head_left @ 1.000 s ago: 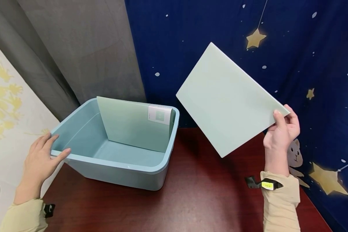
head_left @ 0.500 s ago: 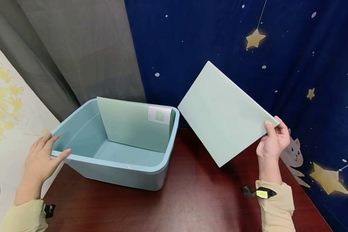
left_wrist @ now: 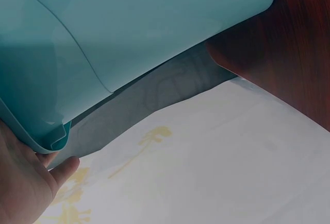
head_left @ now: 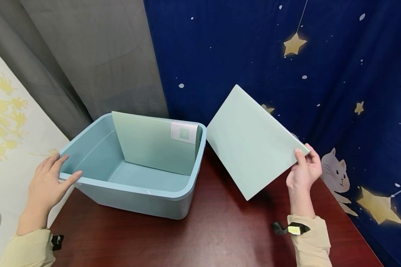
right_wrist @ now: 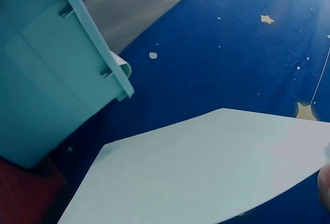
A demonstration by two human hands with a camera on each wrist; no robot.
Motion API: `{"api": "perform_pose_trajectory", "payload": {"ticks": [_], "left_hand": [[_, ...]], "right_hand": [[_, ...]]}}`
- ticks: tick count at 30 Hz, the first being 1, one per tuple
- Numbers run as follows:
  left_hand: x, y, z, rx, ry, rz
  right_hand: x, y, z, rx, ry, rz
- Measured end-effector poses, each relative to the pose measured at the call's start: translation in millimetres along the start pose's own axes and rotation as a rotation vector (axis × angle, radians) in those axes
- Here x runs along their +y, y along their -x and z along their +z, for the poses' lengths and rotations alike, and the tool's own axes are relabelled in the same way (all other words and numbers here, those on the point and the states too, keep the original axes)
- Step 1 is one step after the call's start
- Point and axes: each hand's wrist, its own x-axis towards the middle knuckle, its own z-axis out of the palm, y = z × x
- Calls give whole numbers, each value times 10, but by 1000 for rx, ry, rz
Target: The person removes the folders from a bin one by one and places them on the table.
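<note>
My right hand [head_left: 304, 174] pinches one corner of a flat, pale green folder [head_left: 250, 144], with the thumb on its near face and fingers behind. Tilted, the folder is held up to the right of a light blue plastic bin [head_left: 127, 191], its left corner overlapping the bin's right rim in the head view. My left hand [head_left: 48, 185] holds the bin's near left corner, fingers and thumb spread over the rim. Inside the bin, a second green folder [head_left: 153, 144] stands on edge against the back wall, a white label [head_left: 184, 131] at its upper right.
The bin stands on a dark red wooden table [head_left: 220, 233]. Behind hang a grey curtain [head_left: 103, 55] and a navy curtain [head_left: 220, 44] with stars. A white sheet with yellow prints [head_left: 6, 122] is at the left.
The right hand and its folder have come down and to the left, nearer the table and the bin. The left hand, the bin and the folder inside have stayed in place.
</note>
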Motion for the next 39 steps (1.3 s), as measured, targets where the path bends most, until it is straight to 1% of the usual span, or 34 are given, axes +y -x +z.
{"api": "perform_pose_trajectory", "payload": {"ticks": [15, 19, 26, 39], "left_hand": [[-10, 2, 0, 12, 4, 3], [-11, -3, -7, 19, 10, 6], [-10, -3, 4, 10, -1, -4], [7, -4, -2, 6, 1, -1]], "right_hand": [[162, 137, -129, 21, 66, 27], [191, 174, -156, 38, 72, 37], [224, 254, -212, 47, 77, 35], [295, 445, -291, 117, 109, 54]]}}
